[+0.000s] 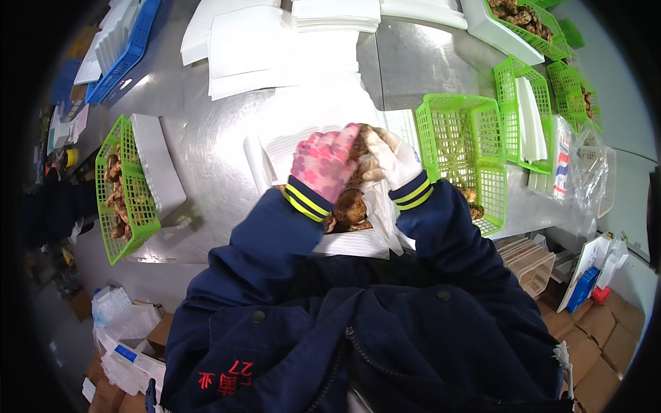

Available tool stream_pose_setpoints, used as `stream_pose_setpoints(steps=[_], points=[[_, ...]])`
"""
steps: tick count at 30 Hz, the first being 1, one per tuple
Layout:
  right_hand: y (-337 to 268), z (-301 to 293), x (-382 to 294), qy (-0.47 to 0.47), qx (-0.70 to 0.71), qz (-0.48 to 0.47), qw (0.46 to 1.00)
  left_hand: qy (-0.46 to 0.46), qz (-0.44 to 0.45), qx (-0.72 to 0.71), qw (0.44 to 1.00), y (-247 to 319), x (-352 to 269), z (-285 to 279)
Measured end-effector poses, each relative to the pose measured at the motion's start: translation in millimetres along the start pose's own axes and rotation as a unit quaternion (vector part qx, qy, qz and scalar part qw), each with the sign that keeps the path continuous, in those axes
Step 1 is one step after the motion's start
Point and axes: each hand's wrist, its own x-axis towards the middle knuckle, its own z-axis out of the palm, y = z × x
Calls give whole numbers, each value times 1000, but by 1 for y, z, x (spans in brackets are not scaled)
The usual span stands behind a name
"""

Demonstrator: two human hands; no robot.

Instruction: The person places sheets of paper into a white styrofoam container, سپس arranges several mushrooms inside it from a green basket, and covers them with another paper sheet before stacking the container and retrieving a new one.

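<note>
My left hand point(324, 162), in a pink flowered glove, and my right hand point(392, 157), in a whitish glove with stained fingertips, meet around a brown mushroom point(360, 142), which their fingers partly hide. Below them, several brown mushrooms point(350, 206) lie by white paper sheets point(381, 209) close to my body; my left cuff covers part of them. White paper point(315, 111) is spread beyond my hands. Just right of my right hand stands a green plastic basket point(459, 103) with a few mushrooms point(476, 210) at its near end.
At the left, a green basket point(129, 191) of mushrooms leans by a white foam tray point(157, 165). Stacked white sheets point(335, 15) lie at the back of the steel table point(206, 134). A blue crate point(124, 62) is far left; more green baskets point(524, 113) are at the right.
</note>
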Motion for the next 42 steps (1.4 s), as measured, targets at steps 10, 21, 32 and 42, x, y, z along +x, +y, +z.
stream_pose_setpoints(steps=[10, 21, 32, 42], points=[[-17, -171, -35, 309, -65, -72, 946, -138, 46, -18, 989, -47, 3, 30], [72, -214, -38, -59, -765, 267, 584, -51, 90, -57, 993, -51, -3, 32], [10, -178, -26, 97, -315, -89, 940, 136, -57, -18, 989, -104, -86, -34], [-7, 110, 58, -252, -562, -314, 722, 152, -78, 29, 985, -84, -105, 4]])
